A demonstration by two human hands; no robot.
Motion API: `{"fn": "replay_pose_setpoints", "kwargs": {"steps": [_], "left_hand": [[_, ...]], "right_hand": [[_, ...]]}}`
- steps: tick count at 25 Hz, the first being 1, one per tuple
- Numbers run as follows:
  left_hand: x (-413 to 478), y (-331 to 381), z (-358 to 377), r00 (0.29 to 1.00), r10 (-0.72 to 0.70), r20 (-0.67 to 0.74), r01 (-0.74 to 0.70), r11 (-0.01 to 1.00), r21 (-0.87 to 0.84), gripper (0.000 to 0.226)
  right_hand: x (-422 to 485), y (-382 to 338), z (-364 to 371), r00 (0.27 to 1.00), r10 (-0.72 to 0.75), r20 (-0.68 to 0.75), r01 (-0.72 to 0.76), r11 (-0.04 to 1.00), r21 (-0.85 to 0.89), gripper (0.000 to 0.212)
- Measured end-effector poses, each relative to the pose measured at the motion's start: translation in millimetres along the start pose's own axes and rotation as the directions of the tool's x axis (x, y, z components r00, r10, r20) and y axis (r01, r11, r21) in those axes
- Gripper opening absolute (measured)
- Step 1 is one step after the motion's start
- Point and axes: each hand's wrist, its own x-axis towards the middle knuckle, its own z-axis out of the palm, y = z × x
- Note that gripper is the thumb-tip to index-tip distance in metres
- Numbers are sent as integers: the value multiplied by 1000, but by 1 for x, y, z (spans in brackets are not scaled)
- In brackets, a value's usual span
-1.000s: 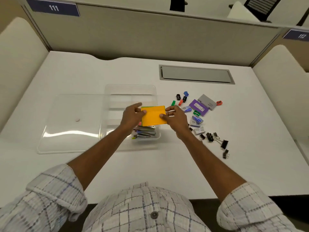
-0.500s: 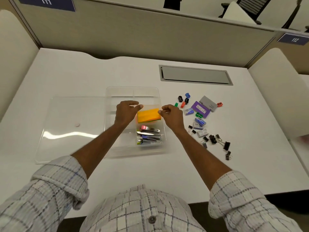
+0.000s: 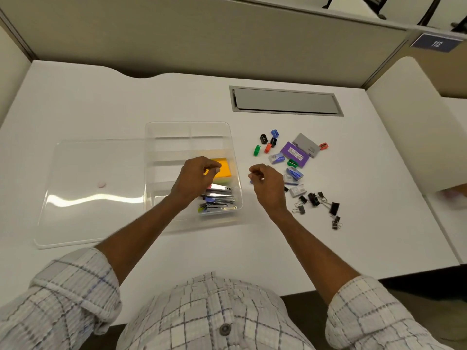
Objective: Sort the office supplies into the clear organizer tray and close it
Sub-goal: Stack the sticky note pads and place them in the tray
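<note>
The clear organizer tray [image 3: 187, 128] lies open on the desk, its clear lid [image 3: 96, 193] flat to its left. An orange sticky-note pad [image 3: 224, 168] rests in the tray's right middle compartment. My left hand [image 3: 195, 179] hovers over the pad's left edge with curled fingers; whether it still pinches the pad is unclear. Several small staplers [image 3: 219, 201] fill the front right compartment. My right hand [image 3: 266, 181] is outside the tray's right wall, fingers curled, holding nothing. To its right lie loose sharpeners [image 3: 264, 138], a purple box [image 3: 294, 154], a grey box [image 3: 307, 149], staple boxes [image 3: 294, 174] and black binder clips [image 3: 318, 200].
A grey cable hatch [image 3: 285, 101] is set into the desk behind the loose items. Partition walls close off the back and both sides. The tray's back and left compartments hold nothing. The desk's front edge runs just before my torso.
Both hands lowered the orange pad into the tray's right middle compartment. My right hand then let go and drew back to the right, outside the tray. The camera view tilted slightly.
</note>
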Motion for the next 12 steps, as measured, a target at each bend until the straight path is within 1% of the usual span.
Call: {"fn": "replay_pose_setpoints", "kwargs": {"steps": [1,4,6,9,12], "left_hand": [[-2,5,5,999,19,29,-20,1000,20,18],[-7,20,26,988,106,113,-115,990,82,20],[-10,30,43,978,141,152,-159,981,112,21],[-12,46,73,967,163,194,-193,970,148,21],[-10,62,100,959,167,228,-207,965,164,23]], "right_hand": [[-4,8,-5,1000,12,-3,-12,1000,5,15],[-19,35,-24,998,69,-10,-69,996,-55,17],[-28,52,-38,994,102,-44,-105,993,-47,17],[-37,76,-65,990,94,-104,-100,993,-56,12],[-32,95,-85,990,89,-108,-99,991,-85,11]]}}
